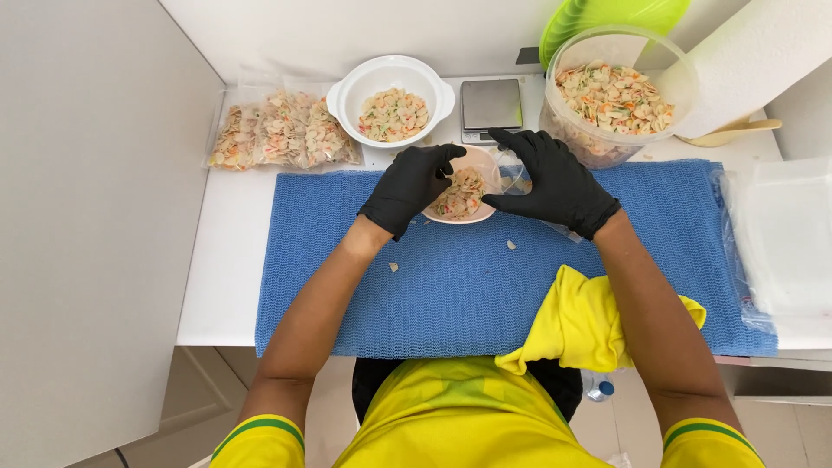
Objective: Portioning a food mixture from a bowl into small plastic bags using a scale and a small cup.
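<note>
My left grip [409, 185] is curled closed on the rim of the pink bowl [466, 195] of pasta, which sits between both grips on the blue mat [451, 295]. My right grip [555, 180] pinches a clear bag [513, 178] at the bowl's far side. Just beyond the grips stand the white bowl [390, 102], scale [490, 106] and tub [617, 95].

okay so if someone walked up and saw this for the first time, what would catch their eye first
Most likely the two hands in black gloves at the centre, left hand and right hand, closed around a small pink bowl of pale snack pieces on a blue mesh mat. Next, the big clear tub of the same pieces at the back right, and the yellow cloth by the mat's near edge.
</note>
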